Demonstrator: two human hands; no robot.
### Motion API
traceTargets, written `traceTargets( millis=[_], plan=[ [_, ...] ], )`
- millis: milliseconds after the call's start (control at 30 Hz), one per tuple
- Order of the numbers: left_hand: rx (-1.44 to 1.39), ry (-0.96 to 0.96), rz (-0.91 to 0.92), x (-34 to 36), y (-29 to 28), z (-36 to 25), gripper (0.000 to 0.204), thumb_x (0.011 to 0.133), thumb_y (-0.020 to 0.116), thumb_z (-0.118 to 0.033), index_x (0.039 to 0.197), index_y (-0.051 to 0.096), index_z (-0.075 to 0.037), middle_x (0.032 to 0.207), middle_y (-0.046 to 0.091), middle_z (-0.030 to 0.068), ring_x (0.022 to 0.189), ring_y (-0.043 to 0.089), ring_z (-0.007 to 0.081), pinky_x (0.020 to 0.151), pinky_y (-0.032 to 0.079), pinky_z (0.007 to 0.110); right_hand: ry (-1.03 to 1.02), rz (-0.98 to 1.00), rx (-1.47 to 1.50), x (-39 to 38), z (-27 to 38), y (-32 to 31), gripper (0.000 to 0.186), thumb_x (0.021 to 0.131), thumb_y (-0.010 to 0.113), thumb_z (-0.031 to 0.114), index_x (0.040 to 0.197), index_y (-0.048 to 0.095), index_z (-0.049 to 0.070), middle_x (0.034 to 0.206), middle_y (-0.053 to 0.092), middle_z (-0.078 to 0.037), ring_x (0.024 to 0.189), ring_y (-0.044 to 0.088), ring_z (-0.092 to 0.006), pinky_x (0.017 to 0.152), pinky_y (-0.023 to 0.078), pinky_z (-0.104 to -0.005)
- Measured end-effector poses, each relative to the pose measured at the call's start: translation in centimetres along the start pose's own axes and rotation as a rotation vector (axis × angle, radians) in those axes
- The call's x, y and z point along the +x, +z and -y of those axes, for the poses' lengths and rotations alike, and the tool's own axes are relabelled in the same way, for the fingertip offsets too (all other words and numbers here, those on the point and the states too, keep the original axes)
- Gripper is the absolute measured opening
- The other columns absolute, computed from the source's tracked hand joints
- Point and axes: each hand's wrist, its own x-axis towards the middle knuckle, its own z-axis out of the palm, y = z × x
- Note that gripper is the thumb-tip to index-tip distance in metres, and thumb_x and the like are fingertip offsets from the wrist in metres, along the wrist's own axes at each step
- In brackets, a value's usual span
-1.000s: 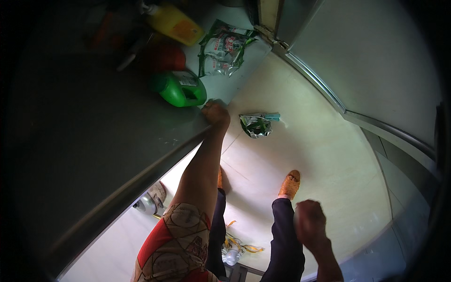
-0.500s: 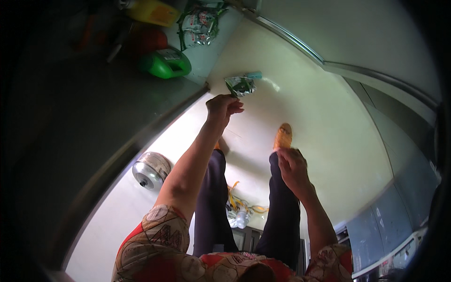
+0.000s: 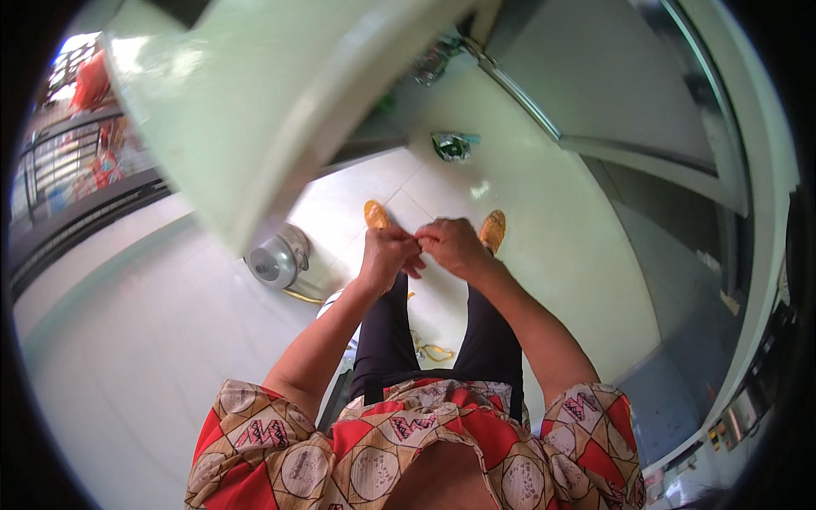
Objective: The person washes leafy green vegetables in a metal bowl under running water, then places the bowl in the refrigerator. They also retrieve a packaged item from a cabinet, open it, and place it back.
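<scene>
Both hands meet in front of my legs, fingertips touching or nearly so. My left hand (image 3: 389,257) is closed in a pinch, its lower fingers loosely curled. My right hand (image 3: 459,248) is also closed, thumb and fingers pressed together against the left fingertips. Anything between them is too small or hidden to make out. Beyond the hands, a crumpled green and silver packet (image 3: 450,147) lies on the pale floor, a light blue piece at its right end. My orange shoes (image 3: 493,229) show just past the hands.
A large pale panel (image 3: 212,102) juts across the upper left. Beside its lower edge stands a lidded metal pot (image 3: 276,259). Yellow straps (image 3: 435,350) lie between my legs. A grey cabinet (image 3: 654,204) lines the right, and a barred window (image 3: 72,144) is at far left.
My left hand has drawn back from beside the packet, and my right hand has come inward to meet it. The view has risen and shifted, bringing the pale panel and window into sight.
</scene>
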Motion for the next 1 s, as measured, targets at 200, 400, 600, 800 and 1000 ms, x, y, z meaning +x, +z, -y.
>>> traceTargets(
  millis=[200, 400, 600, 800, 1000],
  plan=[
    [0.159, 0.108, -0.258, -8.6, -7.9, -0.4, 0.012, 0.073, 0.053, 0.002, 0.075, 0.061, 0.010, 0.060, 0.061, 0.0149, 0.049, 0.062, 0.0189, 0.041, 0.052, 0.028, -0.092, 0.062, -0.109, 1.5, 10.3, 6.5, 0.014, 0.074, 0.050, 0.010, 0.065, 0.059, 0.003, 0.066, 0.060, -0.019, 0.064, 0.060, -0.0376, 0.063, 0.050, -0.0460],
    [0.090, 0.334, -0.443, -21.9, -19.7, -2.8, 0.013, 0.074, 0.053, -0.001, 0.074, 0.064, 0.006, 0.056, 0.060, 0.0119, 0.046, 0.060, 0.0147, 0.039, 0.049, 0.027, -0.302, 0.193, -0.146, 3.4, 26.9, 14.4, 0.014, 0.072, 0.054, 0.013, 0.063, 0.060, 0.004, 0.066, 0.062, -0.013, 0.064, 0.061, -0.0337, 0.064, 0.050, -0.0422],
    [-0.057, 0.396, -0.556, -32.6, -30.8, -5.4, 0.010, 0.075, 0.055, -0.001, 0.074, 0.062, 0.006, 0.059, 0.061, 0.0101, 0.049, 0.060, 0.0134, 0.038, 0.049, 0.026, -0.313, 0.236, -0.179, 5.7, 41.9, 22.0, 0.012, 0.070, 0.054, 0.012, 0.065, 0.060, 0.003, 0.066, 0.061, -0.015, 0.062, 0.060, -0.0320, 0.060, 0.049, -0.0389],
    [-0.194, 0.451, -0.642, -34.4, -39.1, -9.8, 0.010, 0.076, 0.055, 0.000, 0.071, 0.062, 0.004, 0.057, 0.060, 0.0079, 0.047, 0.058, 0.0115, 0.037, 0.047, 0.025, -0.269, 0.287, -0.158, 12.3, 50.3, 26.5, 0.014, 0.069, 0.053, 0.013, 0.063, 0.060, 0.003, 0.065, 0.061, -0.015, 0.061, 0.060, -0.0311, 0.059, 0.049, -0.0398],
    [-0.226, 0.382, -0.772, -32.3, -48.6, -16.6, 0.011, 0.075, 0.052, 0.002, 0.072, 0.063, 0.004, 0.057, 0.060, 0.0089, 0.047, 0.060, 0.0127, 0.037, 0.049, 0.026, -0.357, 0.331, -0.100, 23.7, 55.0, 31.2, 0.012, 0.068, 0.055, 0.013, 0.061, 0.056, 0.003, 0.062, 0.059, -0.013, 0.058, 0.059, -0.0293, 0.055, 0.047, -0.0406]
  ],
)
